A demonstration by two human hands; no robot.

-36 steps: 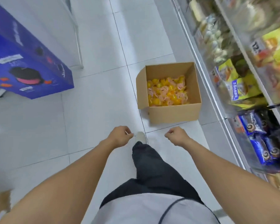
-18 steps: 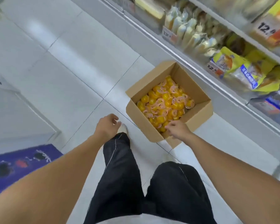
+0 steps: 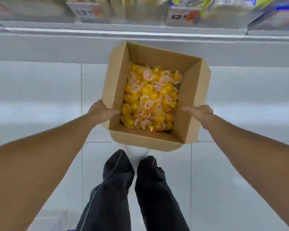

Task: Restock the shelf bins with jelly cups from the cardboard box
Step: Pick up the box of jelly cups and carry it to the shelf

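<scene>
The cardboard box [image 3: 188, 97] is open-topped, plain brown, flaps folded down outside, and sits slightly rotated with one corner toward twelve o'clock. Its floor is covered by a loose heap of jelly cups [image 3: 150, 99]: small clear cups of yellow-orange jelly with pinkish foil lids, tumbled at all angles. At twelve o'clock beyond the box run the shelf bins [image 3: 117, 9], blurred, with price tags.

Bright even light; shelf [image 3: 140, 12] smeared, probably motion blur; wide-angle bowing.
</scene>
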